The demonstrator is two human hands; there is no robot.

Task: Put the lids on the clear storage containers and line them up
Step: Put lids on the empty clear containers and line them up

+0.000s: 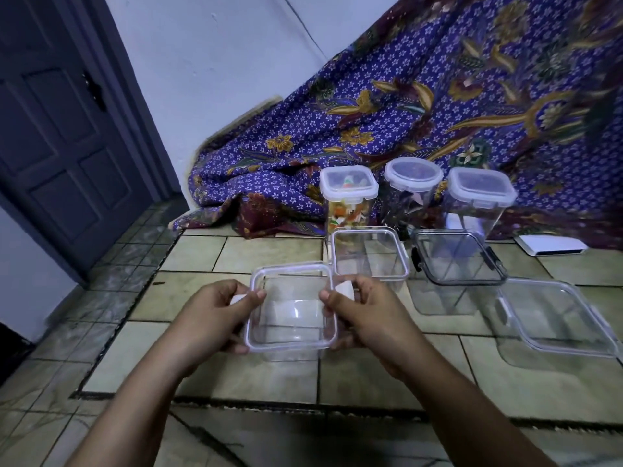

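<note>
I hold a small clear square container (291, 310) with its lid on, above the tiled floor. My left hand (215, 315) grips its left side, thumb on the lid's white clip. My right hand (362, 315) grips the right side the same way. Behind it stands a lidded clear square container (371, 252). To the right are a clear container with a dark-rimmed lid (458, 259) and a large clear container with a lid (556, 318). At the back, three tall lidded containers stand in a row: a square one with colourful contents (348, 197), a round one (413, 187), another square one (480, 200).
A purple patterned cloth (438, 106) hangs behind the row and spills onto the floor. A flat white device (553, 249) lies at the cloth's right edge. A dark door (60, 146) is at the left. Tiled floor (236, 375) lies under my hands.
</note>
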